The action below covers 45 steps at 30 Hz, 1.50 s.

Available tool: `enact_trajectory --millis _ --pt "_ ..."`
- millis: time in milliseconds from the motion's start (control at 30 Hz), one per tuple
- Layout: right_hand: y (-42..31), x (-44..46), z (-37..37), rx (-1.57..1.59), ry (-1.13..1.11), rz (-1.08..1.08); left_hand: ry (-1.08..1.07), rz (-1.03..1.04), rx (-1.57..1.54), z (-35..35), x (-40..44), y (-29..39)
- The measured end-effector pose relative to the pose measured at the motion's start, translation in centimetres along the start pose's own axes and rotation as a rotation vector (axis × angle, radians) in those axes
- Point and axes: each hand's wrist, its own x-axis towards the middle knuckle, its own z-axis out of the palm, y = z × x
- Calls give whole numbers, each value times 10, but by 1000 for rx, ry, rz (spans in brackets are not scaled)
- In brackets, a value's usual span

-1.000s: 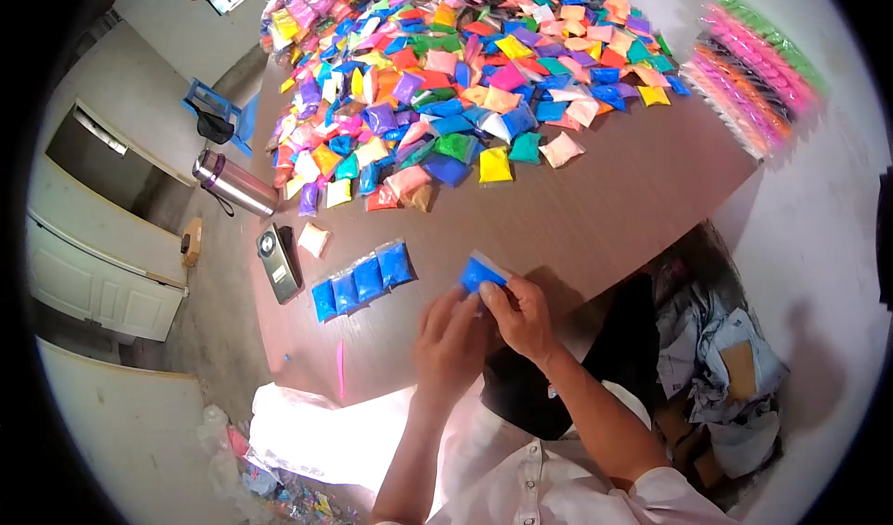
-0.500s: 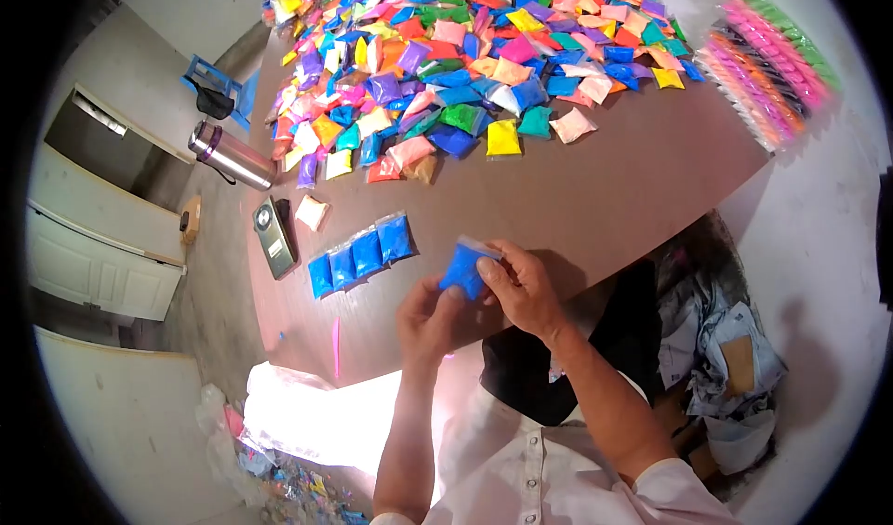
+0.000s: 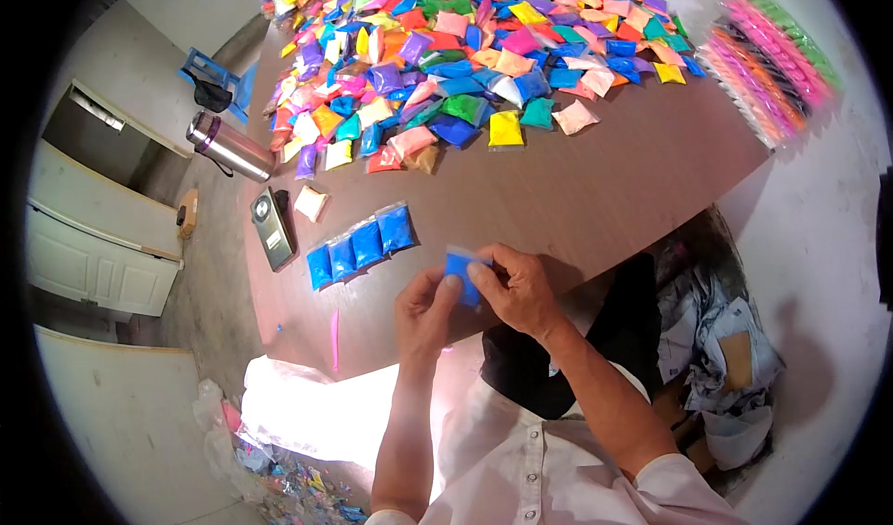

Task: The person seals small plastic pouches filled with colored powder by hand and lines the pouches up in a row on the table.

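Between my two hands is a small blue packet [image 3: 459,265] with a clear top edge, above the near edge of the table. My left hand [image 3: 426,309] pinches its left side, thumb on the front. On the other side, my right hand [image 3: 517,289] grips it with thumb and fingers, and the fingertips partly cover it. A row of several blue packets [image 3: 368,239] lies to the left of my hands, side by side and slightly overlapping. A pink plastic strip [image 3: 335,339] rests near the table's front edge.
A large heap of coloured packets [image 3: 446,69] covers the far side of the brown table [image 3: 595,186]. At left are a steel thermos [image 3: 233,146], a phone [image 3: 272,230] and a pale packet [image 3: 311,203]. Bundled coloured packs [image 3: 767,69] lie at right; crumpled bags [image 3: 730,348] sit below.
The blue packet has shifted slightly down and turned in my hands, with more of it now covered by the fingers. Both hands have drawn a little closer together.
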Motion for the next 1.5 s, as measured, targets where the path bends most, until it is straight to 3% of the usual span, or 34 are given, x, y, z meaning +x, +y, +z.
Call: enact_trajectory --millis 233,333,733,1167,1333,1500 --pt "8 0 5 84 64 -26 29 16 62 6 0 7" --pt "11 0 4 -40 29 -163 16 -15 76 2 2 7" --pt "0 -1 4 -83 -10 -118 116 15 -26 10 0 7" --pt "4 -1 6 -89 17 -151 123 20 50 6 0 5" --pt "3 -2 7 -63 110 -145 22 -8 202 8 -3 7" --pt "-1 0 10 -115 115 -134 65 43 118 12 -3 5"
